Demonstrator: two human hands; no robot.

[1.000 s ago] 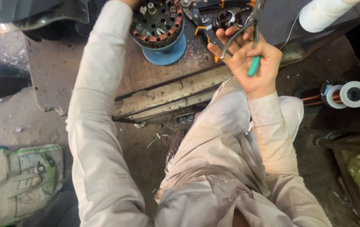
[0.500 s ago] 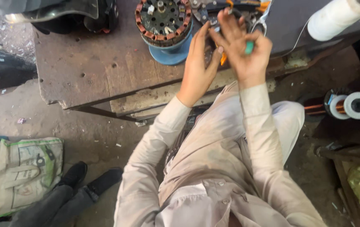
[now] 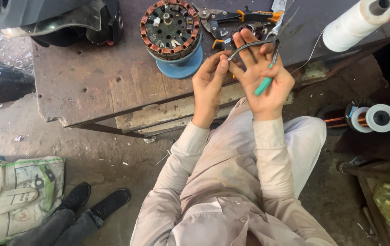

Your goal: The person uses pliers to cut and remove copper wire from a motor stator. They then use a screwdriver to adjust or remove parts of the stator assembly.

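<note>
- Your right hand (image 3: 268, 82): fingers spread wide, palm toward you, with teal-handled pliers (image 3: 268, 68) lying across the palm, loosely held.
- Your left hand (image 3: 208, 84): thumb and forefinger pinched on a thin curved grey sleeve (image 3: 249, 44) that arcs across to the pliers.
- Both hands: raised over the front edge of the worn metal counter (image 3: 81, 86).
- Motor stator (image 3: 171, 28): copper-wound, on a blue base, on the counter just left of your hands.
- Orange-handled snips (image 3: 240, 17): on the counter behind your fingers.
- White thread spool (image 3: 356, 23): far right.
</note>
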